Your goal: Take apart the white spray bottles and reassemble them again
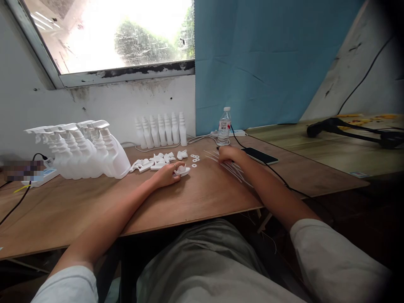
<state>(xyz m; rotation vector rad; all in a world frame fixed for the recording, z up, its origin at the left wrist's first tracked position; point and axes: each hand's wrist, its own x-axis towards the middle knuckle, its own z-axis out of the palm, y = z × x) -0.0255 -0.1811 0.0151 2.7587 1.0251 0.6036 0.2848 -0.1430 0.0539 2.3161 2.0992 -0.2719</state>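
My left hand [168, 174] is closed round a white spray trigger head [182, 171], low over the wooden table. Just behind it lies a loose pile of white trigger heads [158, 159]. A few small white ring washers [194, 166] lie to the right of that hand. My right hand [227, 154] reaches down onto a spread of thin white tubes [232, 170], fingers curled under. What its fingertips grip is hidden behind the hand.
Assembled white spray bottles [115, 158] stand in a group at the left. Several headless white bottles [174, 130] line the wall. A clear water bottle [224, 128], a phone [260, 155] and a black cable [284, 182] are beyond and right of my right hand. The table's front edge [189, 221] is near my lap.
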